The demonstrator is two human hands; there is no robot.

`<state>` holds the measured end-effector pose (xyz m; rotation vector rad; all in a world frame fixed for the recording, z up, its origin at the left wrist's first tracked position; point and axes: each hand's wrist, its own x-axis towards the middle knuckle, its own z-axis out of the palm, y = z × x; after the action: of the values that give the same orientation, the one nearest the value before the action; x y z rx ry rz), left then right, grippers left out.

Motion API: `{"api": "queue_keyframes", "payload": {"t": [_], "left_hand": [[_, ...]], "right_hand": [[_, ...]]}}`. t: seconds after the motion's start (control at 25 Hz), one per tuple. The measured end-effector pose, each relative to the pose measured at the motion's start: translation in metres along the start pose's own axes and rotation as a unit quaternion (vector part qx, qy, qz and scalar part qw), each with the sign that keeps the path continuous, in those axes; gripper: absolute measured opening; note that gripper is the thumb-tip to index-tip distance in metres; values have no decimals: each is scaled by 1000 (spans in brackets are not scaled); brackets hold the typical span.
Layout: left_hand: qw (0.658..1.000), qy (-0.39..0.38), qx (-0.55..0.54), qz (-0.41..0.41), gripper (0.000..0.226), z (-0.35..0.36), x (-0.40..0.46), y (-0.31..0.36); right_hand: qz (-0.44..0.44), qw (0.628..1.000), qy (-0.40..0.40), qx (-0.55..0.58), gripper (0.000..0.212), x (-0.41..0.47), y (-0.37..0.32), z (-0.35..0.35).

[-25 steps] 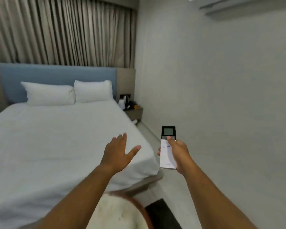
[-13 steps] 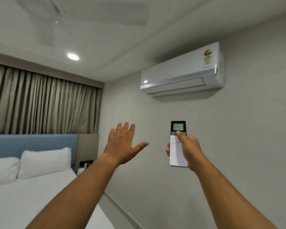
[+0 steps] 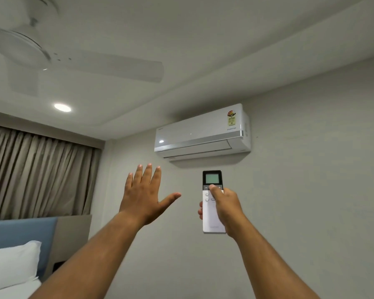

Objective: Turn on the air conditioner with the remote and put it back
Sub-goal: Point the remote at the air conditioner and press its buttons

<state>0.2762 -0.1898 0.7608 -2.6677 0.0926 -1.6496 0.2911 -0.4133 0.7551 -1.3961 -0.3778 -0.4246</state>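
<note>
Nearest, at the lower left, a white pillow (image 3: 11,262) lies on the bed against a blue headboard (image 3: 20,234). The left hand (image 3: 144,199) is raised empty, its grip spread wide. Just beside it, apart, the right hand (image 3: 224,209) has its grip wrapped around the upright remote (image 3: 212,203), thumb on the buttons under the screen. Beyond, bare grey wall carries the air conditioner (image 3: 203,131) above the remote. Curtains (image 3: 37,173) hang at left; a ceiling fan (image 3: 22,48) and a downlight (image 3: 62,107) sit overhead.

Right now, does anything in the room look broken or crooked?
Nothing stands out. The air conditioner sits straight on the wall, its flap closed. The right hand holds the remote upright, thumb on a button. The left hand is open and empty.
</note>
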Motion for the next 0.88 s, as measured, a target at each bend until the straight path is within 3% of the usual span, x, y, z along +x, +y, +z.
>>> {"api": "queue_keyframes", "payload": {"t": [0.28, 0.88], "left_hand": [[1000, -5, 11, 9, 114, 3, 2, -3], [1000, 0, 8, 2, 115, -15, 2, -10]], "right_hand": [[-3, 999, -27, 20, 20, -5, -6, 5], [12, 996, -78, 38, 16, -14, -28, 0]]}}
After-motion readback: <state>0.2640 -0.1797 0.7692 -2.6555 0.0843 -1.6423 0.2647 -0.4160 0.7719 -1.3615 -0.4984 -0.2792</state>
